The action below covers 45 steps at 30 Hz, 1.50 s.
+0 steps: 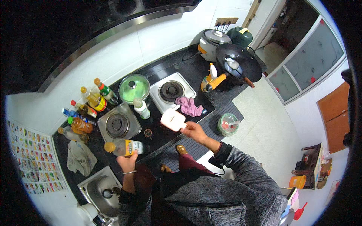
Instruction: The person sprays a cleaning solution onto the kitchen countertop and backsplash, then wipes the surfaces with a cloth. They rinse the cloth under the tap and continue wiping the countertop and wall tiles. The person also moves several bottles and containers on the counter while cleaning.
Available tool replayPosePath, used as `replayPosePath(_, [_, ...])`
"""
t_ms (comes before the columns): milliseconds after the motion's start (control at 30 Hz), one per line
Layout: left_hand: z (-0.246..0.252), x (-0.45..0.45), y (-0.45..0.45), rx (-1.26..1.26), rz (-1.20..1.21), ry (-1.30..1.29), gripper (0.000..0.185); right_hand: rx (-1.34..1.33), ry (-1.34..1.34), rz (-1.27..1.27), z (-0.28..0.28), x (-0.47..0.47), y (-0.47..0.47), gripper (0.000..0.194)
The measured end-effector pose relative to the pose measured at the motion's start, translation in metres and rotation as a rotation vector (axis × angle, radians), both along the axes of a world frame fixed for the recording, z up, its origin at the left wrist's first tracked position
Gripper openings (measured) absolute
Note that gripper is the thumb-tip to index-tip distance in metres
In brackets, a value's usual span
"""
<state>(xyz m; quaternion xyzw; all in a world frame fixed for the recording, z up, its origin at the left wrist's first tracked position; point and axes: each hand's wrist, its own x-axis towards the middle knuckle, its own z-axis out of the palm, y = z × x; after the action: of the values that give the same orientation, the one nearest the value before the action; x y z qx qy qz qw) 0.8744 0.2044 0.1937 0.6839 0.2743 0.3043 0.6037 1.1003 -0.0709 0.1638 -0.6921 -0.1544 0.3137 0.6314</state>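
My left hand (127, 162) grips a clear plastic bottle (127, 147) with a yellow cap and a yellow-and-white label, tilted nearly sideways before the left burner. In my right hand (195, 131) is the handle of a small white pan-shaped item (173, 119), held over the counter's front edge. Between the hands a small glass jar (148, 132) stands on the black counter. A white bottle (141, 108) is behind it. The pink cloth (190, 106) lies partly on the right gas burner (172, 91), behind the white item.
Several sauce and oil bottles (94, 100) line the wall beside the left burner (117, 125). A glass-lidded pan (134, 89) sits between the burners. Right are a spray bottle (209, 79), a wok (246, 62) and a rice cooker (210, 45). A sink (97, 183) is near left; a lined bin (227, 124) stands right.
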Motion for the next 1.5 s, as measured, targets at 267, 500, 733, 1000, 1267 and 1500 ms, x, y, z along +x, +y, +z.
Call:
replayPosePath(267, [0.023, 0.180, -0.054, -0.062, -0.287, 0.025, 0.037, -0.066, -0.418, -0.447, -0.057, 0.162, 0.017, 0.018])
replayPosePath(500, [0.004, 0.359, -0.072, 0.137, -0.070, -0.020, 0.039, -0.235, -0.389, -0.591, -0.115, 0.263, 0.053, 0.031])
replayPosePath(733, [-0.027, 0.475, -0.044, 0.290, 0.177, 0.199, 0.049, 0.026, -0.220, -0.508, -0.133, 0.302, 0.055, 0.017])
replayPosePath(1000, [-0.048, 0.545, -0.029, 0.310, 0.245, 0.390, 0.055, -0.063, -0.138, -0.506, -0.129, 0.291, 0.050, 0.051])
replayPosePath(1267, [-0.061, 0.546, -0.032, 0.261, 0.253, 0.370, 0.062, -0.069, -0.160, -0.391, -0.100, 0.250, 0.036, 0.063])
replayPosePath(1500, [-0.077, 0.528, -0.031, 0.205, 0.157, 0.362, 0.073, 0.012, -0.086, -0.259, -0.070, 0.230, 0.040, 0.059])
